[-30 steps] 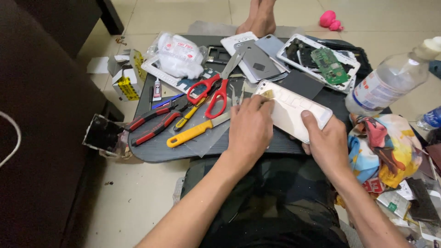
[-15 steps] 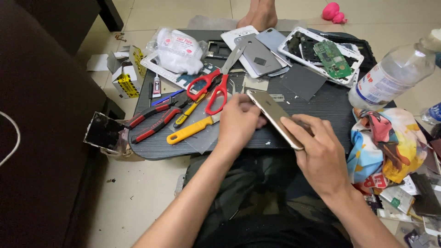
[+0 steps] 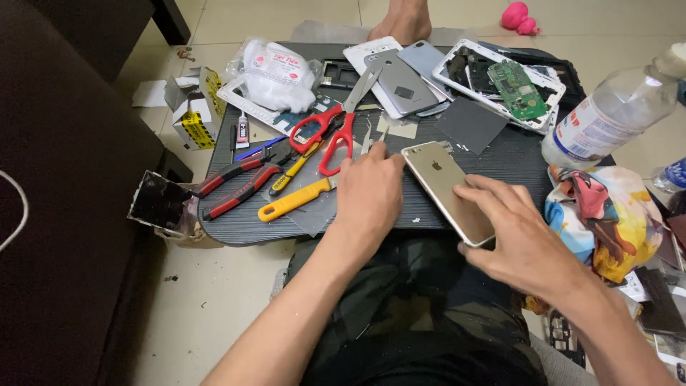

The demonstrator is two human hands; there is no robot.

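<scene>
- Gold phone (image 3: 446, 187): near right corner covered by the right hand (image 3: 525, 239); face-down, so screen side is unseen.
- Left hand (image 3: 369, 193): palm flat on the dark tray (image 3: 500, 161); anything under it is hidden.
- Bare foot (image 3: 401, 21) at far edge: cut off by the frame's top.
- Clear plastic bottle (image 3: 607, 118): cap end cut off at the right edge.
- Blue object (image 3: 672, 175) at the right edge: mostly out of frame, kind cannot be told.
- Red scissors (image 3: 325, 132): blade tips overlap grey phone backs (image 3: 400, 82); handles cover part of a white frame.
- Small parts beside the left fingertips: too small to identify.
</scene>
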